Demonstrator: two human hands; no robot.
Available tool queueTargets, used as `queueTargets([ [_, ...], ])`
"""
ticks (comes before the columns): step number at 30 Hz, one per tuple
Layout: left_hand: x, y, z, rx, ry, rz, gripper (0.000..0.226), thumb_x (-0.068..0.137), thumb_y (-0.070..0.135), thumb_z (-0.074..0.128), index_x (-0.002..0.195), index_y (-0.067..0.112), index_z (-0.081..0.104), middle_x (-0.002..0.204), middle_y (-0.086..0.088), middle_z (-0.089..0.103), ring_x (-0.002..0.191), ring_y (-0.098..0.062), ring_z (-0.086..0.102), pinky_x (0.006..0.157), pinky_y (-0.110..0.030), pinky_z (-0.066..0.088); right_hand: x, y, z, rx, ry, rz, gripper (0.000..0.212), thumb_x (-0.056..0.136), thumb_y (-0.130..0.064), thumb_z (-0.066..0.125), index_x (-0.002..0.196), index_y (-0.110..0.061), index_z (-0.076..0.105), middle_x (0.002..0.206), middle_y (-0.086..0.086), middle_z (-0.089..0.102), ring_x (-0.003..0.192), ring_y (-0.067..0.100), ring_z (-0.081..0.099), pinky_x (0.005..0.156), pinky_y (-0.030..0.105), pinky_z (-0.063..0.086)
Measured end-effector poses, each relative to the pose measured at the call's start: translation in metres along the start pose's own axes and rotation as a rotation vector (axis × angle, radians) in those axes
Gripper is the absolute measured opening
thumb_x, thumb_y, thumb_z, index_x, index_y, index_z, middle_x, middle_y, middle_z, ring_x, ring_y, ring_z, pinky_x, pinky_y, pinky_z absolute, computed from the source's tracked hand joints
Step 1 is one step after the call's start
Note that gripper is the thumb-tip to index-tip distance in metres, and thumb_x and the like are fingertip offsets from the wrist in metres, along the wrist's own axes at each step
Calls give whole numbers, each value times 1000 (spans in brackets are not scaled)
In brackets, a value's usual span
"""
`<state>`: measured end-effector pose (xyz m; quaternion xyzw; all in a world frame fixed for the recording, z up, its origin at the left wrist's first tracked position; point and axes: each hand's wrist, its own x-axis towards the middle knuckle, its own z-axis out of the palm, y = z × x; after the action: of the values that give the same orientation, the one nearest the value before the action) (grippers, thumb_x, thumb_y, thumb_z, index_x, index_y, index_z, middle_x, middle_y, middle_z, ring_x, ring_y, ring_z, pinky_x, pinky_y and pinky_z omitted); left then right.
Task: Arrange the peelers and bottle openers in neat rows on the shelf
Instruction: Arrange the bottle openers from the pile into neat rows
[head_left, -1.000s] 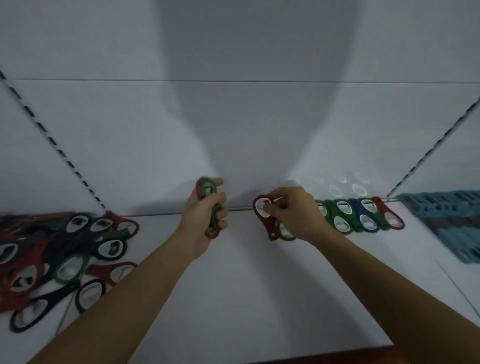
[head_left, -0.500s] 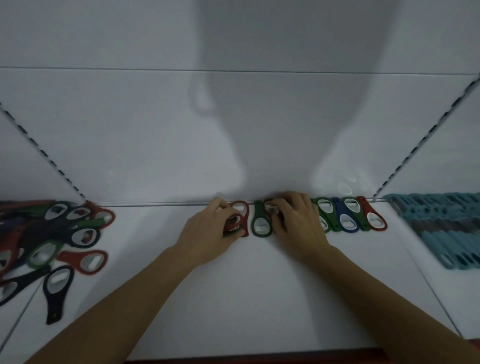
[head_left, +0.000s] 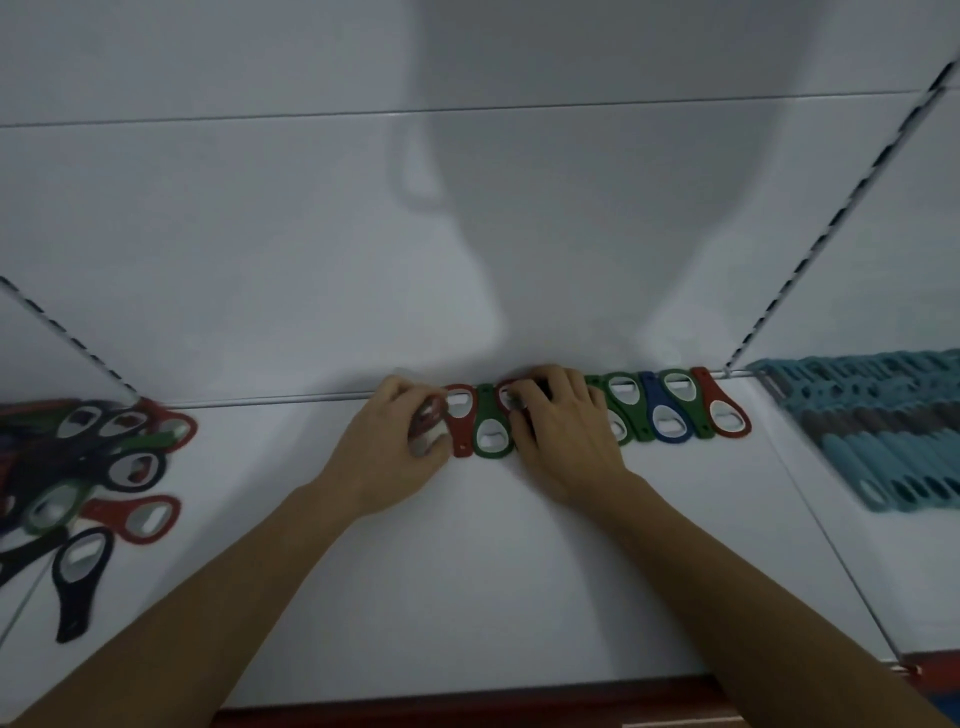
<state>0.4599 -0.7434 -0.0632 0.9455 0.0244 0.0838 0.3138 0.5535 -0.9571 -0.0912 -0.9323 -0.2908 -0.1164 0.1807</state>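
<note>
A row of bottle openers (head_left: 670, 415) in green, blue and red lies along the back of the white shelf (head_left: 493, 571). At the row's left end a red opener (head_left: 460, 426) and a green opener (head_left: 491, 431) lie side by side. My left hand (head_left: 389, 457) grips another opener (head_left: 428, 421) just left of the red one, low on the shelf. My right hand (head_left: 561, 436) rests with curled fingers on the openers in the middle of the row and hides them.
A loose pile of openers (head_left: 83, 467) in black, green and red covers the shelf's left end. Teal peelers (head_left: 883, 436) lie in rows on the neighbouring shelf at right. Slotted uprights run up the white back wall on both sides.
Both hands came down from mid-air to the back of the shelf. The red and green openers now lie at the row's left end. My left hand still holds an opener there.
</note>
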Motion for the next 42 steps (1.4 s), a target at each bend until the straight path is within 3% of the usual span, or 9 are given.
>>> queueTargets([
  [3, 0, -2, -12, -194, -15, -33, 46, 90, 13, 56, 133, 28, 54, 119, 7, 53, 107, -3, 54, 94, -20, 41, 0, 1, 0, -1, -9, -2, 32, 100, -39, 41, 118, -24, 62, 124, 2, 55, 111, 24, 50, 90, 42, 42],
  [7, 2, -3, -19, -412, 31, -139, 32, 105, 7, 49, 130, 26, 56, 87, 6, 72, 80, -11, 69, 72, -26, 54, 0, 3, 2, -4, -12, -10, 34, 99, -40, 38, 119, -24, 61, 125, 2, 54, 113, 24, 49, 91, 43, 43],
  [11, 5, 3, -19, -670, 89, -274, 30, 100, -1, 56, 127, 12, 62, 103, 0, 78, 90, -26, 77, 79, -36, 62, 1, 4, 4, -6, -1, -13, 30, 99, -37, 43, 119, -24, 62, 124, 2, 54, 113, 24, 49, 92, 43, 43],
  [15, 5, -1, -24, -293, 267, -94, 27, 94, 2, 68, 120, 9, 70, 103, 14, 73, 95, 5, 69, 93, -16, 51, 0, 3, 5, -5, 19, -13, 27, 99, -35, 48, 118, -23, 63, 123, 2, 56, 111, 24, 50, 90, 43, 43],
  [20, 1, -38, -23, 192, -23, 332, 46, 84, -12, 68, 119, 17, 74, 131, -4, 68, 120, -34, 66, 113, -56, 41, 0, 3, 6, -18, 24, -18, 27, 98, -34, 48, 117, -23, 63, 122, 3, 56, 110, 25, 51, 90, 44, 44],
  [24, -8, -50, -30, 304, -160, 430, 74, 74, -30, 59, 133, 15, 64, 150, -7, 53, 140, -26, 48, 118, -48, 37, 0, 2, 5, -24, 22, -17, 27, 98, -33, 48, 118, -22, 63, 122, 3, 56, 110, 26, 50, 90, 43, 44],
  [29, -23, -36, -27, 173, 112, 244, 29, 93, 8, 70, 121, 17, 66, 111, 6, 59, 90, -13, 58, 81, -29, 52, -1, 1, 4, -19, 28, -21, 27, 97, -32, 49, 117, -20, 64, 122, 5, 56, 110, 27, 51, 90, 44, 44],
  [33, -25, -27, -14, 228, -25, 6, 49, 83, 62, 71, 120, 30, 63, 110, 17, 51, 91, -8, 59, 81, -27, 51, -1, 1, 4, -21, 25, -18, 28, 98, -32, 49, 118, -19, 64, 123, 6, 56, 111, 28, 51, 91, 45, 44],
  [42, -10, -36, -6, 315, -15, 140, 53, 91, 38, 71, 140, 23, 57, 147, 11, 51, 116, -19, 64, 90, -42, 58, -1, 0, 4, -25, 30, -13, 28, 97, -32, 48, 117, -19, 64, 122, 5, 56, 109, 27, 51, 89, 43, 45],
])
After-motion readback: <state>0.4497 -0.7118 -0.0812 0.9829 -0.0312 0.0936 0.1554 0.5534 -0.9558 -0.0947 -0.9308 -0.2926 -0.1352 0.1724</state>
